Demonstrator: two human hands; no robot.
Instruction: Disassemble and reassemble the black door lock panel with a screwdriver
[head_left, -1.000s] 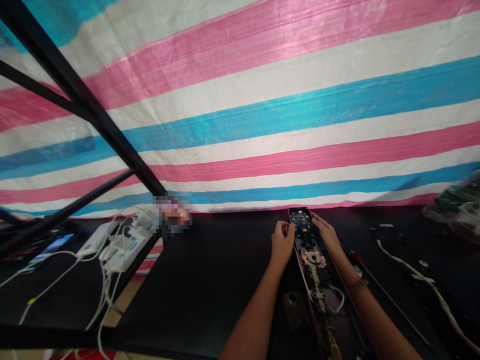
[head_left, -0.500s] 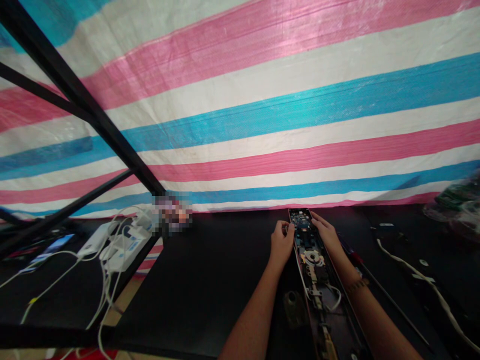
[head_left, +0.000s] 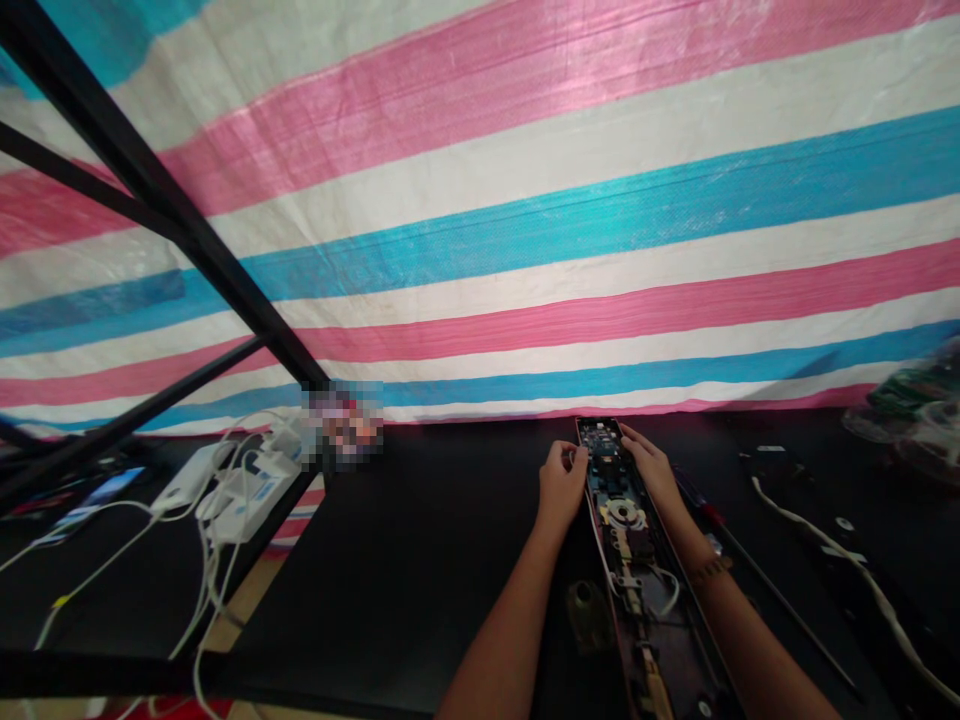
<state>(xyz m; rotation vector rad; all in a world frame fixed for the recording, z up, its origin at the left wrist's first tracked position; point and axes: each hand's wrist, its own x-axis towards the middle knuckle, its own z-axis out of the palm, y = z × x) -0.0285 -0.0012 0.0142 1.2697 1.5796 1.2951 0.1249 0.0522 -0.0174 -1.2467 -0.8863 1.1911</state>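
Note:
A long, narrow opened device housing [head_left: 637, 545] stretches away from me over the black table. Inside it are a circuit board near the far end, a pale ring-shaped part, wires and connectors. At the far left edge, my left hand [head_left: 562, 482] grips the housing with curled fingers, thumb against the rim. My right hand [head_left: 654, 474] holds the opposite edge, its fingers along the far right side. A small dark olive block [head_left: 589, 615] with a round hole lies left of the housing, close to my left forearm.
Right of my right arm lies a long screwdriver [head_left: 780, 595]. Beyond it a whitish cable [head_left: 832, 530] runs towards the right corner, near clear plastic bags [head_left: 926, 415]. Leftward, a white power strip [head_left: 255, 495] with tangled cords and a phone [head_left: 101, 500] rest on another black table.
Both hands keep their hold on the housing in nearly the same place. The whole view has shifted very slightly.

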